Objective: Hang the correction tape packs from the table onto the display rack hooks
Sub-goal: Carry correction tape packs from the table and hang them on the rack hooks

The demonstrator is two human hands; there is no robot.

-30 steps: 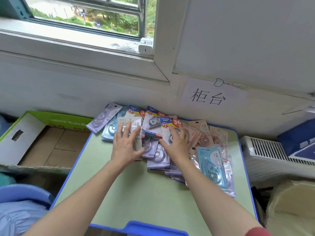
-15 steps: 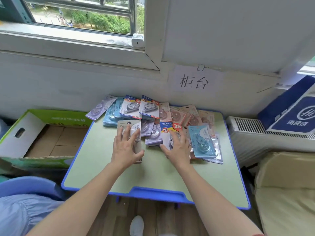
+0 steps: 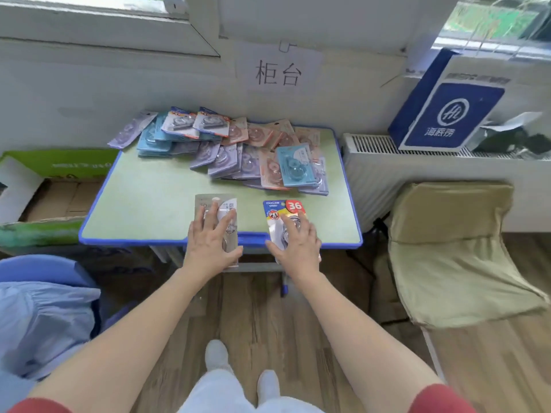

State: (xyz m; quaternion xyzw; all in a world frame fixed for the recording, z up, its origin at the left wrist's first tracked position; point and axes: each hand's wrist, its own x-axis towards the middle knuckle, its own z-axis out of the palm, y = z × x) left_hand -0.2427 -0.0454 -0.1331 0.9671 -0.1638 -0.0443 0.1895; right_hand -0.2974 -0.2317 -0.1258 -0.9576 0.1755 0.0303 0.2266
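Left fingers: spread flat over the front of a beige correction tape pack [image 3: 216,214], thumb at its lower right edge; the left hand [image 3: 212,245] grips the pack.
Right fingers: spread over a blue-and-red correction tape pack [image 3: 283,216] marked "36" and "PET", thumb at its left edge; the right hand [image 3: 295,243] grips it.
Pack positions: both packs sit at the near blue rim of the green table [image 3: 155,204], their lower ends past the edge.
Remaining packs: a loose pile of correction tape packs [image 3: 232,150] lies at the far side of the table, below the paper sign [image 3: 278,70].
Change: half a second ago both hands were at the pile's near edge; now they and the two packs are back at the table's front edge, well apart from the pile.
Arm pose: both forearms reach forward, roughly parallel, palms down, wrists straight.
Display rack: out of view.
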